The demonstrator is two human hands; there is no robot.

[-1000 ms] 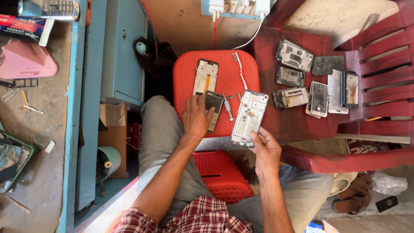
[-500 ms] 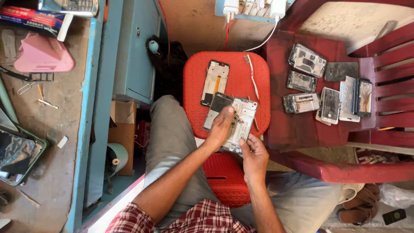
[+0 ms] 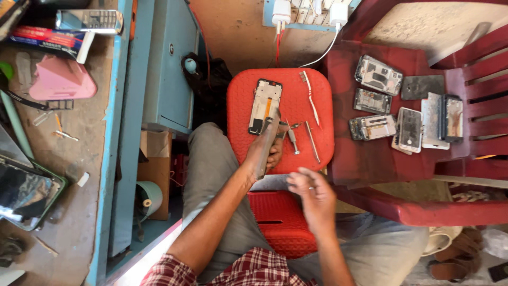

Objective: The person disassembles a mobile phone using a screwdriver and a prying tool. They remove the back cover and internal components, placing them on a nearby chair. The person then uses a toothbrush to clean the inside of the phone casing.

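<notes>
Two bare hands work above a round red plastic stool (image 3: 248,95) whose textured seat serves as a small bench. The left hand (image 3: 264,151), at the stool's near edge, has its fingers wrapped around a slim grey phone panel (image 3: 267,140), held on edge so that it rises from the palm toward the middle of the seat. The right hand (image 3: 312,193) hangs just off the near edge of the stool, to the right of the left hand, its fingers loosely curled and holding nothing; it is blurred.

On the seat, beyond the gripped panel, lies an opened phone frame with pale innards and a black rim (image 3: 264,106). To the right of it on the stool rest a white toothbrush (image 3: 310,98), a small metal screwdriver (image 3: 291,140) and a thin metal rod (image 3: 312,142).

Right of the stool, a dark red plastic chair (image 3: 370,164) carries a cluster of dismantled phones and back covers (image 3: 405,106). Beyond the stool's far edge, white chargers (image 3: 309,10) sit in a wall strip, and a white cable runs down toward the seat. Left of the stool stands a blue metal cabinet (image 3: 169,63).
</notes>
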